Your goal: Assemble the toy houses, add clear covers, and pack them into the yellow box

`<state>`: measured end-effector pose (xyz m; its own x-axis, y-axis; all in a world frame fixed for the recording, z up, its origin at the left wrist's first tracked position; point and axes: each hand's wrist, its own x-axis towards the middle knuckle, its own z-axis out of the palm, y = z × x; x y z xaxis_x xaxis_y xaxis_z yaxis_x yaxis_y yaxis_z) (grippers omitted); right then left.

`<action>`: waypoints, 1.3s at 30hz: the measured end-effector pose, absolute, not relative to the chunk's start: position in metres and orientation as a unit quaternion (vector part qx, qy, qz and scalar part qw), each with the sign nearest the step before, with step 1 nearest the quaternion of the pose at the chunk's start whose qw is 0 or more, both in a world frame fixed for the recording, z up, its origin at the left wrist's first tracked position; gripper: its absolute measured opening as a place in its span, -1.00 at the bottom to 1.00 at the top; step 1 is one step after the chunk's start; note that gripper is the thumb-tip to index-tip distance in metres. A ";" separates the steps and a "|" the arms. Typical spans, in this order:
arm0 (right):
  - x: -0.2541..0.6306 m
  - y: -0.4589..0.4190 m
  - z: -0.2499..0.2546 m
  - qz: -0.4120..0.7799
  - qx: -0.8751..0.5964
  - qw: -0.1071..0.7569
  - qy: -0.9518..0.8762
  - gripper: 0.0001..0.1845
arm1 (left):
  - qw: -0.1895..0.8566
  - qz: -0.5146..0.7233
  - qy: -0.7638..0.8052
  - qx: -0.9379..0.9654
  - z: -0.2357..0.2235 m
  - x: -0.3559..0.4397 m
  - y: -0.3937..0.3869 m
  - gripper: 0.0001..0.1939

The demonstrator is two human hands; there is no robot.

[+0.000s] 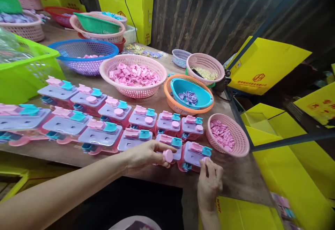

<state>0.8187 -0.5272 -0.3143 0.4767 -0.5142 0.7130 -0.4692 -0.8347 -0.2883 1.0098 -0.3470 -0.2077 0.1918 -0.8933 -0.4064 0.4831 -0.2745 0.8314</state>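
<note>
Left fingers hold a pink plastic disc, right fingers another disc, ideally level against the lilac plastic lid.

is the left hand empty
No, the left hand is gripping a round pink piece over the near row of boxes.

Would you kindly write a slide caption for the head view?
The left hand holds one pink disc while the right hand touches another at the front row's rightmost lilac-topped box.
</note>
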 end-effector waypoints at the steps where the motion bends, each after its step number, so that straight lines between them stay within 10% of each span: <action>1: 0.817 -0.527 -0.316 -0.422 -0.861 0.019 0.282 -0.79 | 0.575 -0.609 -0.185 0.513 -0.210 1.008 -0.346 -0.48; 14: 0.809 -0.532 -0.303 -0.273 -0.927 -0.113 0.231 -0.79 | 0.622 -0.548 -0.247 0.502 -0.228 0.995 -0.342 -0.60; 24: 0.805 -0.541 -0.301 -0.381 -0.895 0.116 0.203 -0.78 | 0.635 -0.454 -0.280 0.559 -0.250 0.984 -0.340 -0.65; 39: 0.810 -0.536 -0.299 -0.397 -0.888 0.081 0.220 -0.79 | 0.624 -0.509 -0.285 0.520 -0.242 1.000 -0.343 -0.57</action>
